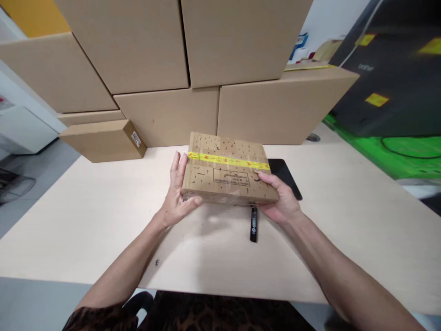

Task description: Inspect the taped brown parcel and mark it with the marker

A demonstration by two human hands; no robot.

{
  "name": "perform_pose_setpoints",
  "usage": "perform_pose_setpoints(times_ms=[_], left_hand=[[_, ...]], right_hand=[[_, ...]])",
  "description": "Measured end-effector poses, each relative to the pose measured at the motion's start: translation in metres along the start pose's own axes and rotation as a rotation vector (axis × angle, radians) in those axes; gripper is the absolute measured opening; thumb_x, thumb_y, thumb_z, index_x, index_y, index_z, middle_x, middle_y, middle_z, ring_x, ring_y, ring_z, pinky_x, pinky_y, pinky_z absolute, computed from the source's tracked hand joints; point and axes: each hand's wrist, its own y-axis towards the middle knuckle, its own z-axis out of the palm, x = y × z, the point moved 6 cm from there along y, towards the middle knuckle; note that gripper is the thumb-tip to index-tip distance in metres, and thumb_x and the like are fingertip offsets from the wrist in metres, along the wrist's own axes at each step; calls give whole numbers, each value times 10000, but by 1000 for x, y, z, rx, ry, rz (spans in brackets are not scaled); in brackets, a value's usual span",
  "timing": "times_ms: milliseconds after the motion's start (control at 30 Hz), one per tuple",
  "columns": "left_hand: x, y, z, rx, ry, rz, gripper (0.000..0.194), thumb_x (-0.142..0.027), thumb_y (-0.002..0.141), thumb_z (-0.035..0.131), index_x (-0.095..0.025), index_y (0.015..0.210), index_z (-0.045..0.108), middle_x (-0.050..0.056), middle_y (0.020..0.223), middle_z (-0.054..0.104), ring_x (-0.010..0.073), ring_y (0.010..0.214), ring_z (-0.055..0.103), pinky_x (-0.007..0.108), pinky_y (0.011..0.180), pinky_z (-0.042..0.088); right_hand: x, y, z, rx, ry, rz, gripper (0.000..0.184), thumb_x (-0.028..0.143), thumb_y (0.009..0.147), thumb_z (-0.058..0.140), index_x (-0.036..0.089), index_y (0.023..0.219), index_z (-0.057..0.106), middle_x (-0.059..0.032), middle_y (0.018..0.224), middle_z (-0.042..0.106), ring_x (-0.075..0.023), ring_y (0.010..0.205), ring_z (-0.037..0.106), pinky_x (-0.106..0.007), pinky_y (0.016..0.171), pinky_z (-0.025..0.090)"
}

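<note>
Between my two hands is a flat cardboard box (pixel 227 191), tilted toward me above the table. Yellow tape with red print runs across its top, and dark marker strokes and a printed frame cover the cardboard. My left hand (pixel 177 195) is against the box's left side, thumb near the lower front corner. On the right end, my right hand (pixel 280 197) grips with the thumb on top and the fingers underneath, partly hidden. Below the box lies a black marker pen (pixel 254 225). A black flat device, perhaps a phone or tablet (pixel 285 177), is partly covered behind my right hand.
Large cardboard boxes (pixel 165 115) are stacked along the back of the pale table (pixel 86 220). A smaller closed box (pixel 99 140) with a label stands at the back left. To the right is a dark case (pixel 386 69) with yellow patches, above a green surface (pixel 379 156).
</note>
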Motion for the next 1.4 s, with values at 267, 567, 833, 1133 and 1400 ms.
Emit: perform_pose_setpoints(times_ms=[267, 567, 833, 1133, 1400], left_hand=[[10, 4, -13, -87, -82, -17, 855, -739, 968, 653, -433, 1709, 354, 54, 1813, 350, 397, 1678, 324, 629, 1362, 316], [18, 4, -8, -138, -193, -223, 803, -696, 1003, 636, -380, 1691, 368, 103, 1669, 521, 342, 1507, 545, 572, 1279, 457], [7, 4, 2, -151, -142, -232, 814, -571, 911, 823, -373, 1599, 436, 95, 1537, 593, 286, 1288, 665, 466, 1075, 623], [8, 2, 0, -204, -126, -279, 791, -614, 905, 810, -357, 1572, 471, 106, 1551, 581, 312, 1337, 631, 548, 1175, 553], [18, 7, -15, -218, -323, -396, 806, -607, 915, 812, -314, 1583, 469, 101, 1404, 679, 304, 1255, 702, 500, 1107, 617]], right_hand=[[-6, -9, 13, 153, -74, -153, 650, 714, 804, 787, 376, 1351, 693, -33, 1428, 779, -379, 1456, 639, -640, 1133, 577], [-11, -7, 7, 252, -494, -656, 1033, 669, 876, 803, 452, 1689, 204, -69, 1598, 586, -323, 1450, 624, -591, 1167, 581], [-10, 0, -1, 81, -519, -677, 765, 588, 811, 898, 406, 1393, 436, -46, 1347, 673, -266, 1121, 741, -490, 961, 680], [-9, -2, 0, 92, -506, -646, 625, 659, 935, 746, 404, 1410, 430, -57, 1449, 639, -273, 1267, 698, -537, 1156, 574], [15, -5, -1, 351, -988, -803, 1288, 685, 707, 944, 400, 1704, 180, -137, 1815, 246, -435, 1679, 290, -715, 1335, 309]])
